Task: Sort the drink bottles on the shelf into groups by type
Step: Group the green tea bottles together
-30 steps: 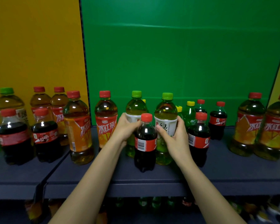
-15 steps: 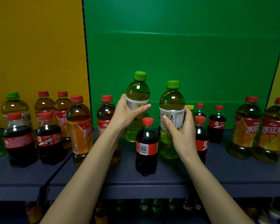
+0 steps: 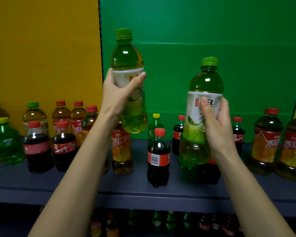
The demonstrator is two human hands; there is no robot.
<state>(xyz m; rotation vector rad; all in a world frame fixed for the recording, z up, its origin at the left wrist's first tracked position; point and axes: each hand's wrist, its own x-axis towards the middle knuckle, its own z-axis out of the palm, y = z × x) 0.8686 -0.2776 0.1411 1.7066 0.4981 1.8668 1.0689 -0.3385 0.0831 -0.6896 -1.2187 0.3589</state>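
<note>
My left hand (image 3: 117,95) grips a green tea bottle (image 3: 127,62) with a green cap and white label, held high above the shelf. My right hand (image 3: 219,127) grips a second green tea bottle (image 3: 203,89), lower and to the right, its base just above the shelf. Both bottles are upright, slightly tilted. On the dark blue shelf (image 3: 138,194) below stand a cola bottle (image 3: 158,158) in the middle and an iced red tea bottle (image 3: 121,151) behind my left forearm.
At the left stand two colas (image 3: 36,147), several red-capped tea bottles (image 3: 61,113) and a green soda bottle (image 3: 5,142). Two iced red tea bottles (image 3: 265,142) stand at the right, small colas (image 3: 238,132) and a yellow-capped green bottle (image 3: 155,125) at the back. A lower shelf holds more bottles.
Both hands have lifted their green tea bottles off the shelf. The left one rose well above the other bottles; the right one rose less and shifted right.
</note>
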